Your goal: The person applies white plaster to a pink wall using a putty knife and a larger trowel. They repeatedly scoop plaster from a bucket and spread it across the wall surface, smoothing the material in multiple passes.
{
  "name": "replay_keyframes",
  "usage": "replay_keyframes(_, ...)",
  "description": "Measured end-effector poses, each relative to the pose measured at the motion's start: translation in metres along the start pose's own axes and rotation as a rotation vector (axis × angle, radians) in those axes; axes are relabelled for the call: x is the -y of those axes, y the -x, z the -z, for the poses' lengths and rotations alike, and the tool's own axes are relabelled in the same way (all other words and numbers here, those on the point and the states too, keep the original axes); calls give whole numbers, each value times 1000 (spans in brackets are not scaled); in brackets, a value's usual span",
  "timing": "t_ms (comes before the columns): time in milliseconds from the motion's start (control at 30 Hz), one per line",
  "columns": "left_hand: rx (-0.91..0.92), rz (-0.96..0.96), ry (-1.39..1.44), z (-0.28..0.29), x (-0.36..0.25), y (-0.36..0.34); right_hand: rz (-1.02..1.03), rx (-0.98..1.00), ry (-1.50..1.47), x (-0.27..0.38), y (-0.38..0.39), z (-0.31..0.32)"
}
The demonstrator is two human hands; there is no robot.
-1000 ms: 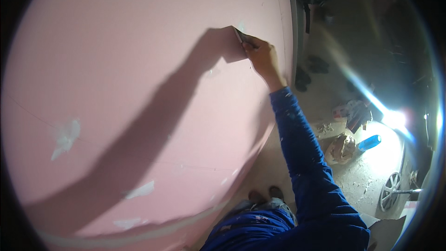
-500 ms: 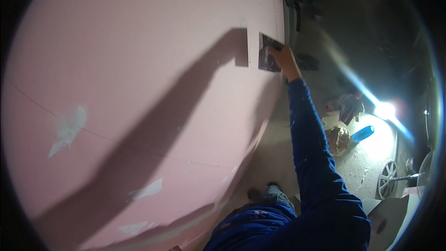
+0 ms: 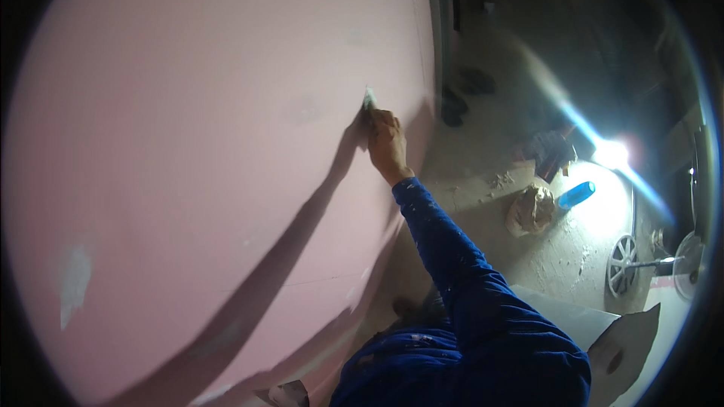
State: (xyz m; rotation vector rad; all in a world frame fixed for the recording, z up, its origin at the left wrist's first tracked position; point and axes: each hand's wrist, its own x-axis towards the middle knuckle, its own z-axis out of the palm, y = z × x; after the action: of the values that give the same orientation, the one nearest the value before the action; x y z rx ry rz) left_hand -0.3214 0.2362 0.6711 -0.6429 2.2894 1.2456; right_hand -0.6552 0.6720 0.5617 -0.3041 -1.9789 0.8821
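Note:
My right hand (image 3: 388, 141) is closed around a wide-bladed putty knife (image 3: 369, 97), out at the end of my stretched arm. Its blade is turned almost edge-on and meets, or nearly meets, the pink wallboard (image 3: 226, 105). The handle is hidden in my fingers. Pale filler patches (image 3: 75, 286) mark the board at the lower left. My left hand does not show. At the bottom edge, a flat piece with a pale, smeared face (image 3: 288, 394) pokes into view; what holds it cannot be seen.
A bright lamp (image 3: 611, 154) shines from the right. On the floor lie a blue cylinder (image 3: 577, 195), a crumpled paper bag (image 3: 531, 209) and pale crumbs. A spoked wheel (image 3: 623, 265) and a torn white sheet (image 3: 626, 354) are at the lower right.
My right hand has moved left and slightly down, onto the wallboard. The blade has turned from broad face to nearly edge-on. More of the flat piece at the bottom edge shows.

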Motion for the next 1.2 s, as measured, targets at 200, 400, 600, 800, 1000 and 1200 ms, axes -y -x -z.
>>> replay_keyframes(200,24,12,-52,-58,-41,3,-364,174,-308,-43,4,43)
replay_keyframes(400,2,38,-76,-103,-57,26,-479,271,-185,-21,-29,42)
replay_keyframes(600,-25,101,-78,-150,-93,30,-130,225,-281,8,-43,59)
replay_keyframes(800,-22,112,-104,-174,-131,31,-222,465,-412,-15,-58,78)
replay_keyframes(1000,-47,127,-100,-187,-148,32,-615,440,-528,-99,-66,47)
replay_keyframes(1200,-64,132,-49,-206,-149,32,-585,553,-684,-143,-77,60)
